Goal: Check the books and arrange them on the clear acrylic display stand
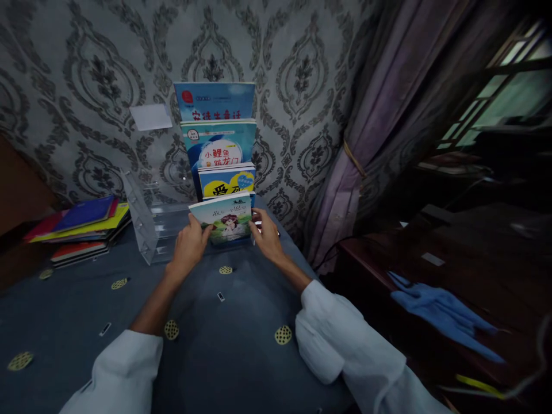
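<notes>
Both of my hands grip a small book (228, 227) with a green cover and a cartoon figure, tilted slightly back. My left hand (190, 244) is closed on its left edge, thumb on the cover. At the right edge my right hand (266, 236) is closed on it, with the thumb in front. Right behind stand a blue and yellow book (228, 181), a teal book (219, 144) and a tall blue book (215, 100), in steps in a clear acrylic rack (166, 221). The rack's right part is hidden behind the books.
Several notebooks and folders (92, 218) are stacked left of the rack. A patterned wall (297, 75) is close behind the dark blue tablecloth (241, 345). To the right hang a tied purple curtain (345, 172) and a lower dark red table (379, 261) with a blue cloth (444, 310).
</notes>
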A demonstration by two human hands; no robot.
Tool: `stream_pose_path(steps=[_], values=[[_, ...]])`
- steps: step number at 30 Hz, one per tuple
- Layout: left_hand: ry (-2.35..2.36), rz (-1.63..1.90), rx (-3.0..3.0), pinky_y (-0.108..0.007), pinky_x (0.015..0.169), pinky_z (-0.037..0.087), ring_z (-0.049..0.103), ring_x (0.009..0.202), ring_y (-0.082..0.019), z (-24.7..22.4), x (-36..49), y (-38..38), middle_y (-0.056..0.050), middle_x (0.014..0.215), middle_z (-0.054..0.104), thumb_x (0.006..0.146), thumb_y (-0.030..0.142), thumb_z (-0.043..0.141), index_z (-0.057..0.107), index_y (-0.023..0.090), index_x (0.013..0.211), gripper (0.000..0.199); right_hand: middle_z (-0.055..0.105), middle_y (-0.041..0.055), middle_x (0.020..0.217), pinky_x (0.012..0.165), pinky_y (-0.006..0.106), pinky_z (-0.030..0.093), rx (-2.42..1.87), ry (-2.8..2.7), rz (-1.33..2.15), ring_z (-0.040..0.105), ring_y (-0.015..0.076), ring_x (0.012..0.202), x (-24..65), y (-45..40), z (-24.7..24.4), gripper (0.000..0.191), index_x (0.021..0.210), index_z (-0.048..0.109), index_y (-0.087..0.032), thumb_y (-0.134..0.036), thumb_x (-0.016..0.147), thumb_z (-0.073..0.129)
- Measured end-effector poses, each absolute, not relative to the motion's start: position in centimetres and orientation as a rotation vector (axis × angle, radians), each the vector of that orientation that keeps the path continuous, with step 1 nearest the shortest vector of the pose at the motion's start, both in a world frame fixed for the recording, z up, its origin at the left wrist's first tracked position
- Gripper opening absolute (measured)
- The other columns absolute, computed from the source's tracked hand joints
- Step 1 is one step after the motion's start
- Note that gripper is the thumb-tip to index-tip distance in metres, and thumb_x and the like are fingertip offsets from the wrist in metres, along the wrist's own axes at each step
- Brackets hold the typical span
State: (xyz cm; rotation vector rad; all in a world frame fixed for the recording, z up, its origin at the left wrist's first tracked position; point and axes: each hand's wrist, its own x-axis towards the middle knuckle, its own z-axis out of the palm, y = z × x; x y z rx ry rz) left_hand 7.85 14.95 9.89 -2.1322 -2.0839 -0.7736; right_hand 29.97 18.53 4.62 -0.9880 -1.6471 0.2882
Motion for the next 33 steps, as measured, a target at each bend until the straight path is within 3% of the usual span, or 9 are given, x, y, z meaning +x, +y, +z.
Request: stream_pose_path(steps=[9, 12, 17, 23, 33], values=[[-2.064, -0.711, -2.23, -0.036, 0.074, 0.053, 0.074, 0.092, -0.033, 10.2, 7.5, 14.8, -0.018, 0.096, 0.075, 0.101, 0.034, 0.047, 0.046, 0.009, 0.123, 0.033, 0.069, 0.0075, 0.095, 0.082, 0.038, 0.053, -1.08, -1.628, 0.239, 0.065, 0.0237, 0.09, 28.6, 19.2, 3.5, 0.017, 0.095, 0.061, -0.022, -0.019, 0.085, 0.048], [-2.035, -0.677, -2.245, -0.035, 0.074, 0.053, 0.074, 0.091, -0.033, 9.8, 8.2, 14.5, -0.019, 0.095, 0.075, 0.102, 0.032, 0.044, 0.047, 0.009, 0.12, 0.03, 0.069, 0.0095, 0.099, 0.082, 0.039, 0.053, -1.089, -1.595, 0.226, 0.065, 0.0246, 0.092, 28.8, 19.0, 3.3, 0.02, 0.101, 0.06, -0.02, -0.02, 0.087, 0.047], [-2.039, -0.654, -2.281, -0.036, 0.076, 0.053, 0.074, 0.093, -0.032, 9.5, 9.3, 14.4, -0.02, 0.098, 0.074, 0.103, 0.027, 0.04, 0.05, 0.01, 0.116, 0.024, 0.066, 0.0127, 0.111, 0.083, 0.041, 0.053, -1.114, -1.481, 0.187, 0.063, 0.0259, 0.097, 28.9, 19.1, 3.3, 0.038, 0.127, 0.051, -0.018, -0.025, 0.09, 0.047], [-2.111, -0.62, -2.244, -0.037, 0.077, 0.053, 0.074, 0.093, -0.033, 9.4, 9.8, 14.9, -0.022, 0.098, 0.074, 0.104, 0.026, 0.036, 0.051, 0.009, 0.115, 0.025, 0.064, 0.0116, 0.103, 0.087, 0.041, 0.051, -1.186, -1.526, 0.099, 0.06, 0.0275, 0.099, 28.9, 19.4, 3.4, 0.027, 0.111, 0.063, -0.019, -0.024, 0.09, 0.047], [-2.144, -0.523, -2.255, -0.037, 0.078, 0.052, 0.074, 0.094, -0.034, 9.3, 10.0, 15.1, -0.025, 0.099, 0.074, 0.104, 0.022, 0.031, 0.048, 0.006, 0.119, 0.028, 0.065, 0.011, 0.099, 0.079, 0.038, 0.051, -1.188, -1.57, 0.095, 0.06, 0.0266, 0.09, 29.2, 19.4, 3.6, 0.024, 0.106, 0.064, -0.019, -0.024, 0.09, 0.047]])
